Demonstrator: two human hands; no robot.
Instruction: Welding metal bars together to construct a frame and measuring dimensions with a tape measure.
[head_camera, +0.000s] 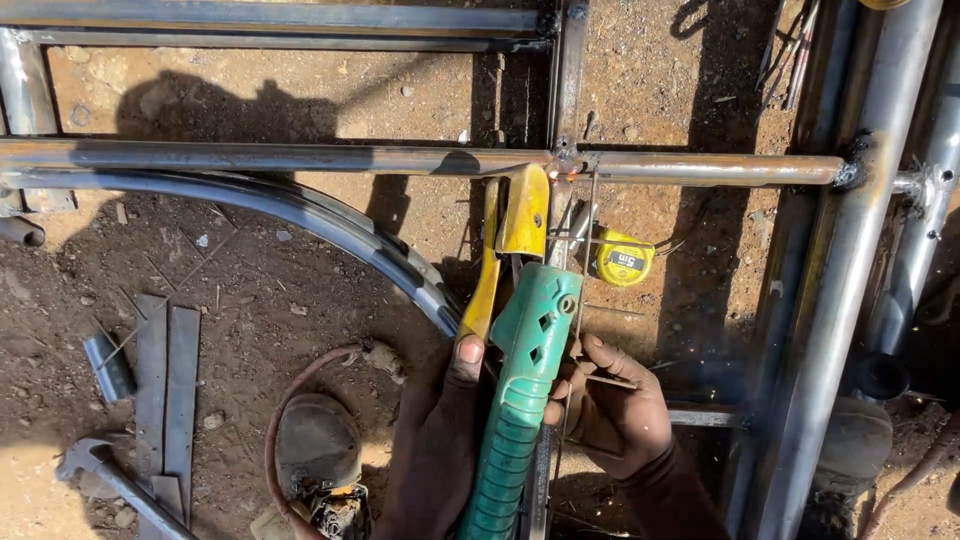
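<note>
My left hand grips a welding electrode holder with a green ribbed handle and yellow jaws, the thumb pressed on its yellow lever. The jaws point up at the joint where a vertical steel tube meets a horizontal steel tube; a small glow shows at that joint. My right hand sits just right of the green handle and pinches a thin metal rod that runs up toward the joint.
A yellow tape measure lies on the dirt right of the jaws. A curved steel tube sweeps from the left. Flat steel strips, a hammer and a reddish cable lie lower left. Long tubes stand at right.
</note>
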